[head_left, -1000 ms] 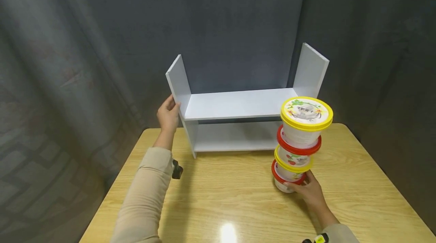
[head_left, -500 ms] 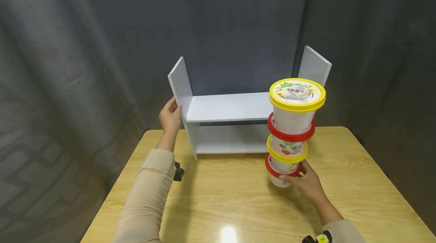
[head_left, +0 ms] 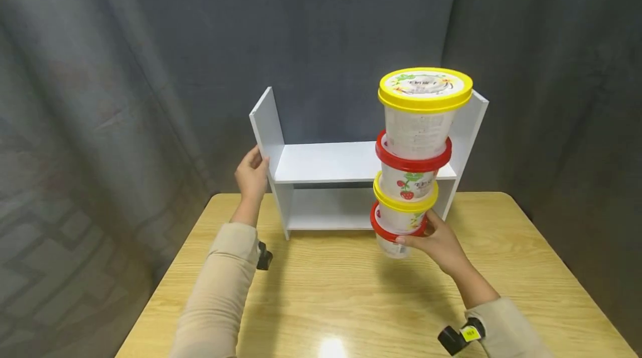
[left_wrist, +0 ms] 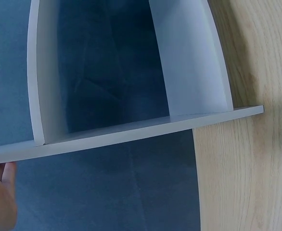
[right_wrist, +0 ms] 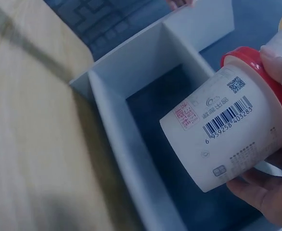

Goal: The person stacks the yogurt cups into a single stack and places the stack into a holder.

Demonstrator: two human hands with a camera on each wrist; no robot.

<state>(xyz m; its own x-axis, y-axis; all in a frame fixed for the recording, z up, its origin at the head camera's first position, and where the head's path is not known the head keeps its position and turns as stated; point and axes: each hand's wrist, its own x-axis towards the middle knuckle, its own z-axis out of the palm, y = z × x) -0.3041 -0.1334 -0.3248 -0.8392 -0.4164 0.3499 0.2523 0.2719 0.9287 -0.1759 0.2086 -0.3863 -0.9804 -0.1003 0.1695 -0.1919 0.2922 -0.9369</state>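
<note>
My right hand [head_left: 436,243] grips the lowest tub [right_wrist: 223,122] of an upright, slightly leaning stack of several lidded plastic tubs, thumb and fingers around it below its red lid. Red and yellow lids alternate up the stack, with a yellow-lidded tub [head_left: 423,104] on top. The stack is raised over the table, in front of the right part of a white two-tier shelf [head_left: 331,161]. My left hand [head_left: 252,177] holds the front edge of the shelf's left side panel [left_wrist: 107,138], fingertips against its outer face in the left wrist view.
The shelf stands at the back of a light wooden table [head_left: 321,285]. Its right side panel [head_left: 468,129] is partly hidden behind the stack. Dark grey curtains [head_left: 351,23] hang behind and at both sides.
My right hand has lifted the tub stack off the table area, moving it up, left and toward the shelf. My left hand stays at the side panel.
</note>
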